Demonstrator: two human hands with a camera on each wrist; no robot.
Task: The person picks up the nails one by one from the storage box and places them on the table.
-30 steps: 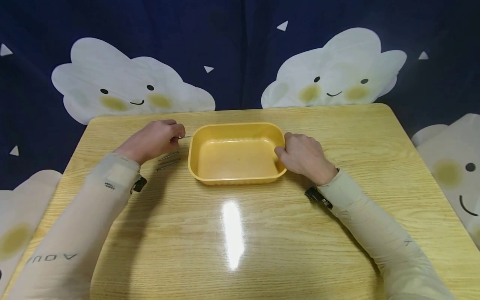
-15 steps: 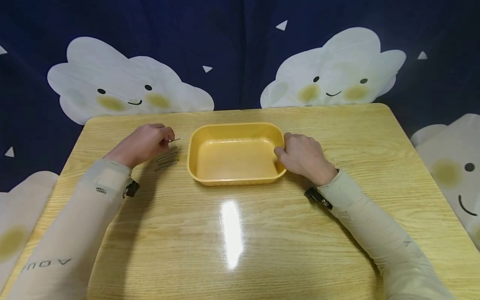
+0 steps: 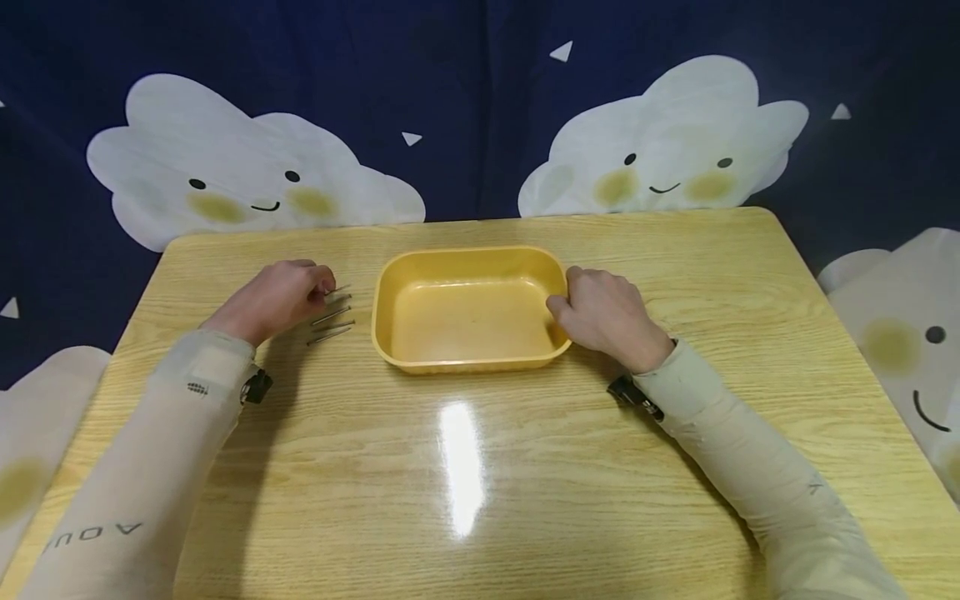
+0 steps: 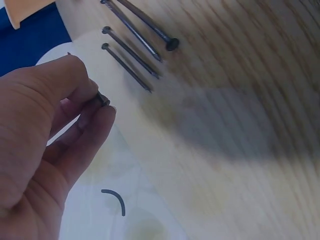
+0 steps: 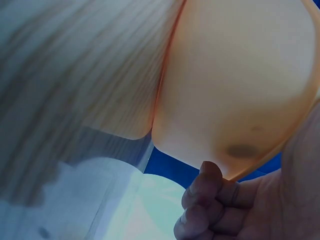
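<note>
My left hand pinches a nail between thumb and fingertips, over the table left of the yellow plastic tray. In the left wrist view the nail's flat head shows at the fingertips, while most of its shank is hidden by the fingers. Several more steel nails lie side by side on the wood, close by that hand. At the tray's right end, my right hand grips the rim, fingers curled over the wall. Nothing lies in the tray.
Both hands work over a light wood table with a bright glare streak in front of the tray. A dark blue curtain with cloud prints hangs right behind the table's far edge.
My left hand, holding the nail, has moved left and slightly toward me, away from the tray, and is now beside the loose nails. The right hand stays on the rim.
</note>
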